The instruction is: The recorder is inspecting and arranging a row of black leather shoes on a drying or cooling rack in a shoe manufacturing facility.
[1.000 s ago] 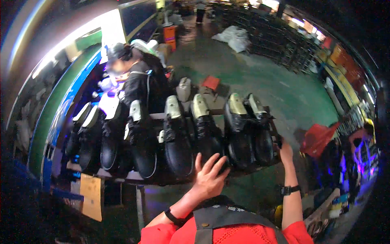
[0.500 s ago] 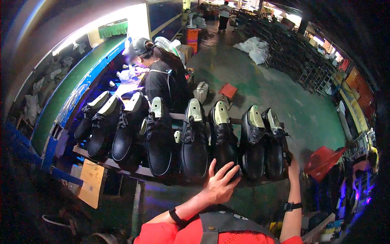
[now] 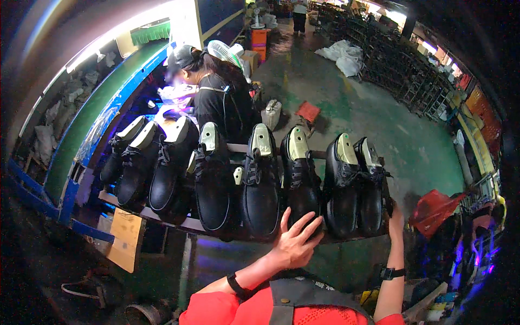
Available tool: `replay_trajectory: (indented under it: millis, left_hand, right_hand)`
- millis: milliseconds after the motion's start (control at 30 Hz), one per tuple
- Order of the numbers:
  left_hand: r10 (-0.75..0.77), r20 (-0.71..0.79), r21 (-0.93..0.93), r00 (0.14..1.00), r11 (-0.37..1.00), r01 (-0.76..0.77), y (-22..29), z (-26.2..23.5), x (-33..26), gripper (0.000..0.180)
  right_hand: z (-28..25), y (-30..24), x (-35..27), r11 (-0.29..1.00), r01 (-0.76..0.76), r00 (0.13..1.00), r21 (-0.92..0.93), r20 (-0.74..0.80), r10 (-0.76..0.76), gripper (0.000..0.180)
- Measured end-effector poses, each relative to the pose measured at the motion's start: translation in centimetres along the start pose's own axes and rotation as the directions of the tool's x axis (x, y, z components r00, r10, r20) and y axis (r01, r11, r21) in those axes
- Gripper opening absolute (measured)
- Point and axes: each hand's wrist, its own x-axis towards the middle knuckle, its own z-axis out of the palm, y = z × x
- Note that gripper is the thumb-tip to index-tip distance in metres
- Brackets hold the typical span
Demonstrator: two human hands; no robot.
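Eight black shoes stand in a row on a rack (image 3: 162, 218) that crosses the middle of the frame, toes toward the lower edge, each with a pale last showing at its opening. The left hand (image 3: 295, 244), just below centre, lies with fingers spread wide on the toe of the sixth shoe (image 3: 301, 184) from the left — it presses flat and grips nothing. The right hand (image 3: 396, 216), at the right of centre, reaches up to the rack's right end, just beside the last shoe (image 3: 372, 189); whether its fingers close on the edge I cannot tell. Both wrists wear dark bands, and red sleeves fill the lower edge. Behind the rack, in the upper left of the frame, another person in a cap (image 3: 181, 54) and dark top bends over a bench (image 3: 179, 95) lit in violet — a white fan (image 3: 225, 52) beside them. A green floor (image 3: 346, 108) runs to the upper right, with a red stool (image 3: 308, 111) and white sacks (image 3: 341, 54) on it.
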Motion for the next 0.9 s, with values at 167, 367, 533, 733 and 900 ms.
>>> replay_trajectory:
  millis: [167, 367, 533, 733, 900]
  left_hand:
    - [0.003, 0.002, 0.014, 1.0, 1.0, -0.003, 0.0, 0.0, 0.0, 0.046]
    - [-0.01, -0.002, 0.028, 1.0, 1.0, 0.01, 0.2, -0.1, 0.2, 0.044]
    - [0.006, -0.005, -0.008, 1.0, 1.0, -0.006, -0.1, -0.2, 0.2, 0.045]
    - [-0.009, 0.017, 0.022, 1.0, 1.0, 0.008, -0.1, -0.2, 0.1, 0.045]
    - [-0.003, -0.021, 0.046, 1.0, 0.999, 0.004, 0.0, -0.3, 0.4, 0.04]
  right_hand:
    - [1.5, 2.3, 0.3, 0.996, -0.037, 0.998, -0.076, -0.051, 0.033, 0.048]
    - [1.7, 2.8, 0.5, 0.993, 0.06, 0.996, -0.098, -0.053, -0.066, 0.051]
    - [0.4, 0.4, -0.4, 0.998, -0.048, 0.999, -0.049, -0.003, 0.048, 0.048]
    - [0.3, -0.6, -0.8, 0.998, 0.033, 0.995, -0.048, -0.093, -0.038, 0.043]
    - [-0.2, -1.5, -1.1, 1.0, -0.009, 0.999, 0.02, -0.052, 0.01, 0.044]
